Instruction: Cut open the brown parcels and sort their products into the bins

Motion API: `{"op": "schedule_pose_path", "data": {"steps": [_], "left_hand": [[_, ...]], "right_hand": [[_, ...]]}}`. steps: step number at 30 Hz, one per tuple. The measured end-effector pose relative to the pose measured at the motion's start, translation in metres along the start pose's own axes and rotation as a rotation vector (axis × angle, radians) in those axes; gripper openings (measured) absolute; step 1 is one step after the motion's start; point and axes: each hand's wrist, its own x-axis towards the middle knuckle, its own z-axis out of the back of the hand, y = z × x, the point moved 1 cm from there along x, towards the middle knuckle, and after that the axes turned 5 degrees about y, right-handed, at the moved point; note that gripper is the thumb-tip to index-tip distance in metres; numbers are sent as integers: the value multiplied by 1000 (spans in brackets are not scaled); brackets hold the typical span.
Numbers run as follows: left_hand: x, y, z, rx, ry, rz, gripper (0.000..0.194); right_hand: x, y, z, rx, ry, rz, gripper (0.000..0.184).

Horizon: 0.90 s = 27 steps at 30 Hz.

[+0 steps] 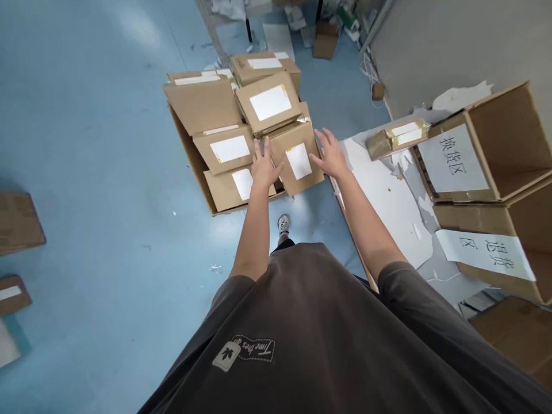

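Both arms reach forward over a large open carton (193, 155) packed with smaller cardboard boxes. Between my hands lies a cardboard box (313, 146) with a white label, tilted at the carton's right side. My left hand (264, 167) is at its left edge, fingers apart; whether they touch it I cannot tell. At its right side my right hand (331, 154) has its fingers spread, holding nothing. Another labelled box (263, 118) rests just beyond it. To the left of my left hand are two more labelled boxes, one (219, 161) above the other (219, 187).
On the right, a table (383, 201) bears a small taped box (379, 145) and two open cartons, an upper (478, 123) and a lower (470, 215), with handwritten paper signs. Brown boxes (19, 224) lie on the blue floor at left. Beyond the carton stands a metal-legged rack (211, 26).
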Motion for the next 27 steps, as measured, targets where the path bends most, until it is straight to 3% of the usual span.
{"op": "schedule_pose_path", "data": {"steps": [7, 13, 17, 20, 27], "left_hand": [[24, 39, -25, -20, 57, 100, 91], [36, 50, -40, -59, 89, 73, 101], [39, 46, -48, -51, 69, 78, 86], [37, 38, -48, -31, 48, 50, 88], [24, 4, -40, -2, 34, -21, 92]], "right_hand": [[30, -32, -35, 9, 59, -3, 92], [55, -36, -56, 15, 100, 8, 101], [62, -28, -67, -2, 90, -22, 108], [58, -22, -69, 2, 30, -23, 108], [28, -13, -48, -3, -47, -115, 107]]}}
